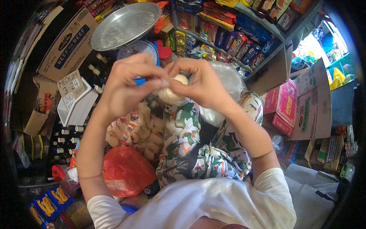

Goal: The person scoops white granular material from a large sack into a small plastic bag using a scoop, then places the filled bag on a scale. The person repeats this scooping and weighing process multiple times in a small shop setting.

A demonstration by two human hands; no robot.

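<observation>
Between my hands hangs a small clear plastic bag (171, 96) filled with something pale and cream-coloured; its exact contents cannot be made out. My left hand (133, 82) is closed, thumb and fingers pinching the bag's top from the left. From the other side my right hand (204, 82) also grips the bag's neck, its thumb bent across the front. The fingertips of both hands meet above the filled part, and the twisted end of plastic is mostly hidden by them. The bag is held over my knees, in patterned trousers (179, 126).
Beyond my hands stands a scale (139, 49) with a round metal pan (126, 26). A red-lidded jar (165, 53) is beside it. A large clear plastic bag (230, 78) lies past my right hand. A red plastic bag (127, 171) sits lower left. Cardboard boxes (312, 103) and packed shelves surround me.
</observation>
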